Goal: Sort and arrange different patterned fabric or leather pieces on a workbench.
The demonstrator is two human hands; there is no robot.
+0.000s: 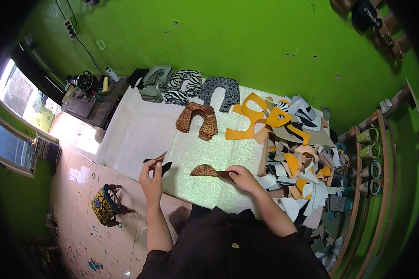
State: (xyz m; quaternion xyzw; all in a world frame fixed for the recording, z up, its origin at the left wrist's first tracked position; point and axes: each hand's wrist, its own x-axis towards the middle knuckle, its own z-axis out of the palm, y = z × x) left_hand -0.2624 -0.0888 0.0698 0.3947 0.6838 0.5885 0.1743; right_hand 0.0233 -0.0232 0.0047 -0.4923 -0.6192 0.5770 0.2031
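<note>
My left hand (152, 174) is raised at the table's front edge, pinching a small brown leopard-print piece (161, 158). A dark pointed thing (166, 168) shows beside its fingers; its kind is unclear. My right hand (241, 177) lies low over the tabletop, its fingers closed on a dark brown piece of material (225, 175). Touching or overlapping that piece is a half-round leopard-print cutout (203, 170), lying flat between my hands. Farther back sits a stack of arched leopard-print pieces (197, 120).
Along the table's back lie zebra-print (185, 83), grey patterned (220, 90) and olive (157, 76) stacks. Yellow cutouts (246, 116) and a scrap heap (302, 162) cover the right side. A sewing machine (85, 83) stands left, a patterned stool (105, 204) below, a shoe rack (358, 181) right.
</note>
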